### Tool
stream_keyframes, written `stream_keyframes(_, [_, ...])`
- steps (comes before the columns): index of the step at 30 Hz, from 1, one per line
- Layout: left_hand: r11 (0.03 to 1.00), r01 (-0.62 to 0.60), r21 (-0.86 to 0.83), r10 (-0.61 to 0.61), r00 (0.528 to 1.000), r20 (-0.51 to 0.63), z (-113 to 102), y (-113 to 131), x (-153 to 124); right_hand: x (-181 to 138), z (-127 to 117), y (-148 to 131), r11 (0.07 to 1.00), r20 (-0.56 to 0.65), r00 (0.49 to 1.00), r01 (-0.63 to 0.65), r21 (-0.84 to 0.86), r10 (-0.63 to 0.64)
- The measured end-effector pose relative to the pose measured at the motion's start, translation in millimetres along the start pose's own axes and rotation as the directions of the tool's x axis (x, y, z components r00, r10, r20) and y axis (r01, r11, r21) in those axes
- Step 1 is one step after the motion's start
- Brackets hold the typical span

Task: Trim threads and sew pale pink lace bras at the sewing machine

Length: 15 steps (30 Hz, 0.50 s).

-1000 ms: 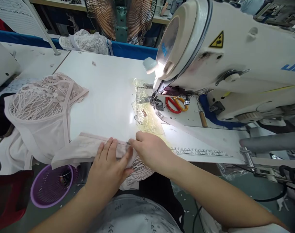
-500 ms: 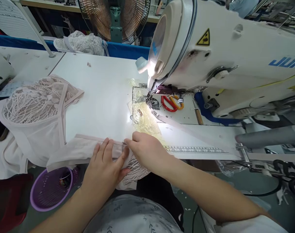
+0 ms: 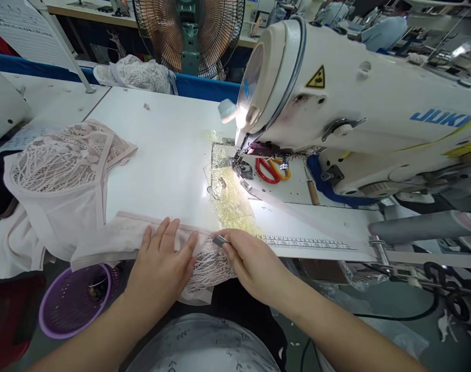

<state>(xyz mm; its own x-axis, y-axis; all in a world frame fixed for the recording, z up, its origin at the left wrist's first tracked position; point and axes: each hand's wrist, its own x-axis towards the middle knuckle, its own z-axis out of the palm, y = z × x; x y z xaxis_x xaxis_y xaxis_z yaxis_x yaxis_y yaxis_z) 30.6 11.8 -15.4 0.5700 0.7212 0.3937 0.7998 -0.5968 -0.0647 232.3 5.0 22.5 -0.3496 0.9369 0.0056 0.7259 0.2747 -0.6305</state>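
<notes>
Right now the person is working a pink lace piece (image 3: 210,266) at the front edge of the table (image 3: 166,144), well short of the sewing machine (image 3: 375,103). Left hand (image 3: 161,266) is lying flat on it, fingers apart, pressing the band down. Right hand (image 3: 254,263) is pinching a small metal tool (image 3: 220,240) against the piece's top edge, fingers clamped together on it; can't tell which tool. The piece isn't sitting under the presser foot (image 3: 241,168), so I'm judging its stitching as not begun. A pile of lace pieces (image 3: 61,170) is sitting at the left.
</notes>
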Motion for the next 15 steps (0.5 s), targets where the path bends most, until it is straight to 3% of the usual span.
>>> stream_keyframes(3, [0.999, -0.031, 0.014, 0.032, 0.999, -0.027, -2, -2, 3, 4, 14, 5, 0.983, -0.087, 0.989, 0.130, 0.127, -0.119])
stream_keyframes(6, [0.997, -0.081, -0.006, 0.081, 0.996, -0.040, 2, -2, 4, 14, 16, 8, 0.986, -0.084, 0.989, 0.130, 0.107, -0.122])
stream_keyframes(10, [0.994, -0.103, -0.019, 0.103, 0.994, -0.030, 9, -1, 2, 30, 11, 10, 0.987, -0.086, 0.986, 0.139, -0.078, -0.146])
stream_keyframes(15, [0.997, -0.081, 0.008, 0.081, 0.996, -0.045, 12, 2, -1, 45, 14, 5, 0.917, 0.004, 0.988, 0.145, -0.372, -0.154])
